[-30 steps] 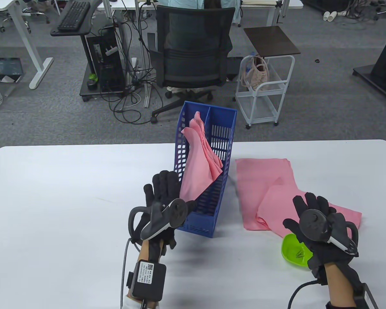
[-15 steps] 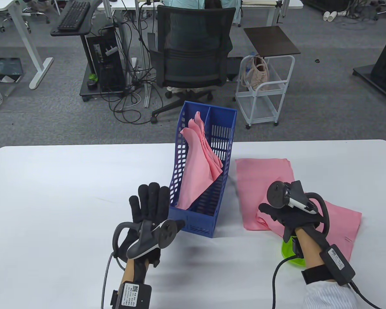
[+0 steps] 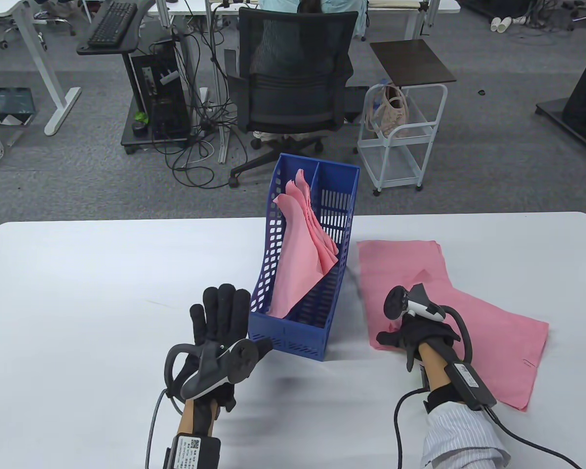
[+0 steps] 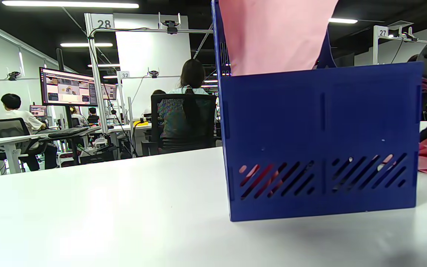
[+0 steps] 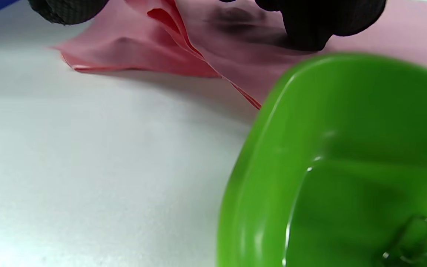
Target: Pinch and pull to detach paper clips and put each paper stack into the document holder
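Observation:
A blue document holder (image 3: 293, 337) stands mid-table with pink sheets (image 3: 298, 254) leaning in its left compartment; its front wall (image 4: 321, 141) fills the left wrist view. Two overlapping pink paper stacks (image 3: 493, 342) lie flat to its right, and a small clip (image 3: 528, 363) sits on the nearer stack's right edge. My left hand (image 3: 219, 317) hovers with straight fingers beside the holder's front left corner and holds nothing. My right hand (image 3: 410, 334) arches over the stacks' near-left corner. Its thumb (image 5: 65, 7) and fingertips (image 5: 310, 26) pinch the paper (image 5: 143, 52), which bulges up between them.
A green bowl (image 5: 347, 167) holding loose paper clips (image 5: 406, 237) sits just under my right wrist, hidden in the table view. Beyond the table's far edge stand an office chair (image 3: 293, 88) and a white cart (image 3: 400, 141).
My left hand drew back from the holder toward the near left, fingers still straight. My right hand moved from above the green bowl forward and left onto the paper corner and turned downward.

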{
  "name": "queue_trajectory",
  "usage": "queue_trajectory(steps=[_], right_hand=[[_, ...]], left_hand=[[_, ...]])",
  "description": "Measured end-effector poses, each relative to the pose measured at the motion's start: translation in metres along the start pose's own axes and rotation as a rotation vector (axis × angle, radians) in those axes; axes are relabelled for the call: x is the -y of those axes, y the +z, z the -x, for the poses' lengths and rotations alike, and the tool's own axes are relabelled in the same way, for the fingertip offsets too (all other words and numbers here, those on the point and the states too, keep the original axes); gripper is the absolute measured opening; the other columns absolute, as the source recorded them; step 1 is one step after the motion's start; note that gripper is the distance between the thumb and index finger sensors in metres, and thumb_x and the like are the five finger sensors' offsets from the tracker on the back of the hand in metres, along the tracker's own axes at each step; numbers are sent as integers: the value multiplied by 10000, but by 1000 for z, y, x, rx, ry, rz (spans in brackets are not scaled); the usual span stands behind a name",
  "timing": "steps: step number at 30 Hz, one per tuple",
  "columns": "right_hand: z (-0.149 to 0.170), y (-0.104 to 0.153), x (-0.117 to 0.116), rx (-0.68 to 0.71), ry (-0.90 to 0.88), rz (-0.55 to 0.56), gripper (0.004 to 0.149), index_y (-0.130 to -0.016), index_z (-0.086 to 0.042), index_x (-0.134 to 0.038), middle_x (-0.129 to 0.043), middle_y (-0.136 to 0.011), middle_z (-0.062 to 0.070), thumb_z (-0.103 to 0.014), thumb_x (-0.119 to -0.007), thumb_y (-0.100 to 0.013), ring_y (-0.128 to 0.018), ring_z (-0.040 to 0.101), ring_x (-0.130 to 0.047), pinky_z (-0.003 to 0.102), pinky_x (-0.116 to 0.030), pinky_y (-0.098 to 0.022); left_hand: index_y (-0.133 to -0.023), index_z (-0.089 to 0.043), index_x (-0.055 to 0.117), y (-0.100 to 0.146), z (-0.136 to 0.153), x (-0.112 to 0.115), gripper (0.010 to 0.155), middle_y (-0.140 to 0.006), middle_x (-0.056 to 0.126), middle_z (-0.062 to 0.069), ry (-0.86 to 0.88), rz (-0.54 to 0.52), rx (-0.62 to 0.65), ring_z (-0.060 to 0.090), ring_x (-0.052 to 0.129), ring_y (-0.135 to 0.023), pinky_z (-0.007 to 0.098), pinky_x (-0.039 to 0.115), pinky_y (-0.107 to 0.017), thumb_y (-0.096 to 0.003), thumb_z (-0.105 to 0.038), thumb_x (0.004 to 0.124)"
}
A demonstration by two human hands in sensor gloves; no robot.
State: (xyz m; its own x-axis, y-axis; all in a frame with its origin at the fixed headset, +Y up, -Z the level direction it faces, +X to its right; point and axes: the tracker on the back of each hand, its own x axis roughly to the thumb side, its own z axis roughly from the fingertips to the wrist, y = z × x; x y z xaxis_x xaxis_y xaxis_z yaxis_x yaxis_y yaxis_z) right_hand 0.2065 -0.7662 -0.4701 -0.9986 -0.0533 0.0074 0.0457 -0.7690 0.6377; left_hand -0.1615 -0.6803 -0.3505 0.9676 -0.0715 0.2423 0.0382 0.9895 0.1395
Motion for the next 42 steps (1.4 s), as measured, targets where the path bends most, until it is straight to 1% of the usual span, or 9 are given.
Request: queue_trajectory(steps=[5,10,13,19,25,32,36,39,42], right_hand=[[-6,-3,-5,-30,87,15,970,-1154,73,-133,-188,-1164,450,-623,-485,-578,-984,704,-471,701,-462,-739],[-12,-6,-9,-58,159,22,886,-1149,71,-117,-199,-1155,445,-545,-468,-619,-974,690,-498,687,-479,-736],[-11,-5,-8,-60,154,23,811,-1151,64,-119,-205,-1156,440,-477,-450,-646,-973,687,-502,682,-485,-737],[-9,-5,-3,-70,130,19,657,-1160,15,-172,-245,-1169,403,-304,-471,-669,-987,651,-532,648,-521,-745],[5,2,9,-61,39,35,601,-1170,-33,-254,-341,-1181,375,-273,-473,-664,-1011,590,-572,614,-546,-754],[27,29,31,-72,4,159,577,-1166,-57,-328,-414,-1175,347,-253,-503,-652,-997,528,-646,577,-594,-737],[43,54,46,-99,13,239,527,-1125,-101,-475,-567,-1136,286,-184,-600,-619,-938,435,-769,506,-677,-698],[55,71,52,-121,34,307,494,-1087,-142,-552,-651,-1105,232,-160,-639,-601,-896,387,-827,471,-713,-673],[69,94,56,-139,41,427,473,-1062,-169,-589,-696,-1080,198,-160,-649,-593,-866,356,-859,450,-731,-656]], left_hand=[[-1158,-62,-40,0,0,0,971,-1201,32,268,-5,4,0,557,56,-1087,696,173,-756,-506,-650,375],[-1159,-66,-36,0,-1,0,969,-1201,30,270,-13,13,3,560,58,-1085,696,174,-756,-506,-651,375],[-1161,-65,-33,0,-2,0,969,-1201,31,270,-18,19,5,559,61,-1086,693,175,-758,-506,-649,378],[-1163,-71,-25,0,-3,0,965,-1203,32,269,-24,21,8,562,66,-1086,697,179,-755,-504,-651,375],[-1165,-69,-20,0,-4,0,958,-1205,34,265,-21,19,7,556,70,-1090,689,183,-763,-511,-645,380],[-1167,-71,-13,0,-4,0,957,-1205,37,266,-17,10,9,559,73,-1089,694,185,-759,-509,-645,378],[-1169,-72,-8,0,-5,1,956,-1206,39,269,-36,21,14,559,76,-1090,694,188,-759,-509,-646,377],[-1169,-73,-6,0,-6,1,954,-1207,40,265,-30,22,16,558,77,-1090,693,187,-760,-509,-645,377],[-1170,-74,-4,0,-7,0,952,-1207,41,266,-34,14,23,558,78,-1090,694,188,-759,-510,-644,378]])
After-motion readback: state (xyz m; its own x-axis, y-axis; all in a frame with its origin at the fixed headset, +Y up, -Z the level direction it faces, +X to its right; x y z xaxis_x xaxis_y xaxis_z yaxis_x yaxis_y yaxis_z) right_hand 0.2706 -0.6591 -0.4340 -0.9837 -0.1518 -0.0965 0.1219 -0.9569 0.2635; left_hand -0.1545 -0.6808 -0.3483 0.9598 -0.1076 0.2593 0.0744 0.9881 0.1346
